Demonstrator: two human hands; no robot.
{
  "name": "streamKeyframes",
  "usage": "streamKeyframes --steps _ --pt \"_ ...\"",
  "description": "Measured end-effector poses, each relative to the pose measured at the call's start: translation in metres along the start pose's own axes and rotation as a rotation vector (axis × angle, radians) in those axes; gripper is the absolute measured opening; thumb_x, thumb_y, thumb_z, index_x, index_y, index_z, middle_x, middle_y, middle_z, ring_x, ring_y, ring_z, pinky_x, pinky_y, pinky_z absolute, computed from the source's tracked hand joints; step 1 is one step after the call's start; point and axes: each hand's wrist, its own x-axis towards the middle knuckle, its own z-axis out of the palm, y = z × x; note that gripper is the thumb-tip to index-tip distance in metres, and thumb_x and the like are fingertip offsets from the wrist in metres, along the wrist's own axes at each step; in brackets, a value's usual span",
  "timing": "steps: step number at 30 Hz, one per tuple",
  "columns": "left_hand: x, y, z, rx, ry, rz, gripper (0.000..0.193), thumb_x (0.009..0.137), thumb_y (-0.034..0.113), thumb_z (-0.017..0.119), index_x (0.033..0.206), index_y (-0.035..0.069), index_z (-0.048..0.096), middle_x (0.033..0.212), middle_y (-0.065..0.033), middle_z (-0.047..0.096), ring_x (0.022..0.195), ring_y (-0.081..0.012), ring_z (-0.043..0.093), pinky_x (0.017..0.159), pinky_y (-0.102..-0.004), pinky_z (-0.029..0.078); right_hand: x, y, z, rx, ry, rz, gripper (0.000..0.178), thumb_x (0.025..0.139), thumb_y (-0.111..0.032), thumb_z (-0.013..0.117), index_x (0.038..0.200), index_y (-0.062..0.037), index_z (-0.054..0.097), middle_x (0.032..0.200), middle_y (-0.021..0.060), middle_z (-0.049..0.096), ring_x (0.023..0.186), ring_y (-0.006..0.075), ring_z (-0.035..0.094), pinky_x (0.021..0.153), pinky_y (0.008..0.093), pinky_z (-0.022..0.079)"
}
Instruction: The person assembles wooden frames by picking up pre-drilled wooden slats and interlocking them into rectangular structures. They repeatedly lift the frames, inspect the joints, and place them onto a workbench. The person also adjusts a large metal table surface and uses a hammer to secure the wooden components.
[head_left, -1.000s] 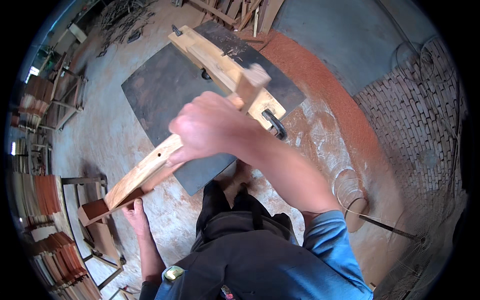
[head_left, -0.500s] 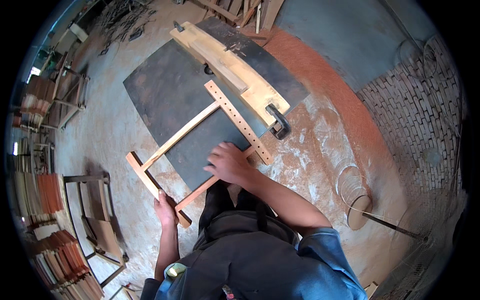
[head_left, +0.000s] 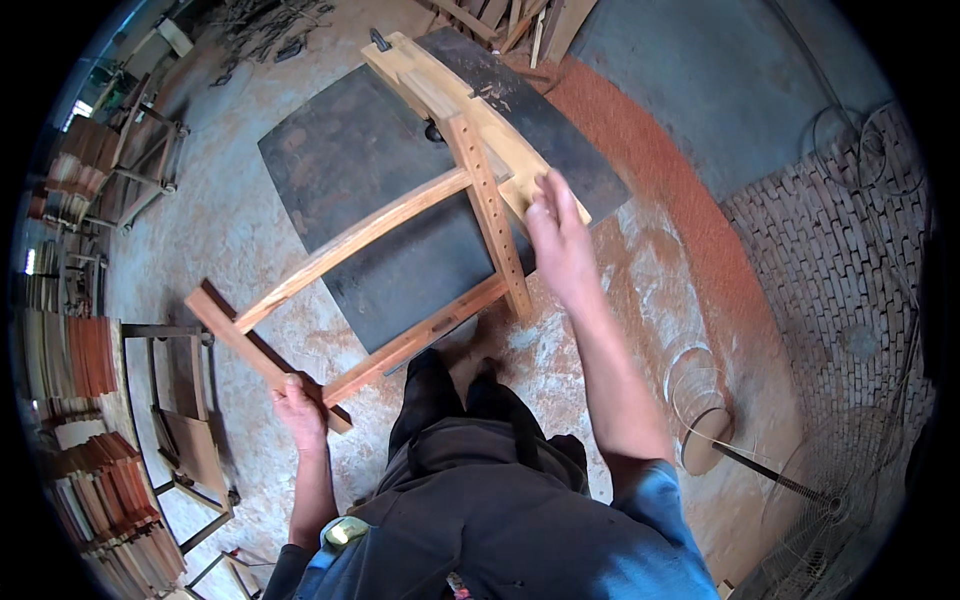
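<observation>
A wooden frame (head_left: 350,232) of two long rails and two end pieces is held tilted above a dark-topped table (head_left: 320,150). My left hand (head_left: 298,410) grips its near-left end piece (head_left: 240,335), close to the corner with the near rail (head_left: 420,328). A row of small holes runs along the far-right end piece (head_left: 488,210). To the right of that piece, my right hand (head_left: 563,245) is raised with fingers stretched out, holding nothing. Behind it lies the end of a pale wooden board (head_left: 525,160), and the hand hides part of that end.
A dark clamp (head_left: 380,40) sits at the board's far end. Stacked wood pieces (head_left: 70,355) and metal-framed carts (head_left: 180,420) stand on the left. A wire-caged fan (head_left: 830,510) is at the lower right, beside a brick-patterned surface (head_left: 820,230). Reddish sawdust (head_left: 660,190) covers the floor beyond the table.
The frame has been lifted and tilted, its drilled end piece now overlapping the pale board. My right hand has left the near rail and moved right and away from me. My left hand keeps its grip.
</observation>
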Motion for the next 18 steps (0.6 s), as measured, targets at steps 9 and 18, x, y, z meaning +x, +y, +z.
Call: streamKeyframes --steps 9,18 --pt "0.046 0.079 -0.007 0.171 -0.008 0.709 0.043 0.086 0.031 0.069 0.107 -0.002 0.05 0.104 -0.0117 0.058 0.099 -0.0245 0.056 0.088 -0.0391 0.047 0.027 -0.082 -0.031 0.766 -0.185 -0.142 0.075 0.097 -0.059 0.027 0.142 0.0006 0.027 0.132 0.0171 0.042 0.126 0.0264 0.042 0.105 0.0432 0.036" --pt "0.018 0.0 -0.022 0.999 -0.164 0.714 0.069 0.069 -0.005 0.073 0.132 0.011 0.05 0.139 -0.0189 0.045 0.129 -0.033 0.043 0.102 -0.0385 0.042 -0.094 0.032 -0.021 0.302 0.046 0.416 0.018 0.089 -0.01 0.06 0.105 -0.0022 0.058 0.095 0.004 0.06 0.085 0.0101 0.057 0.075 0.0271 0.048"
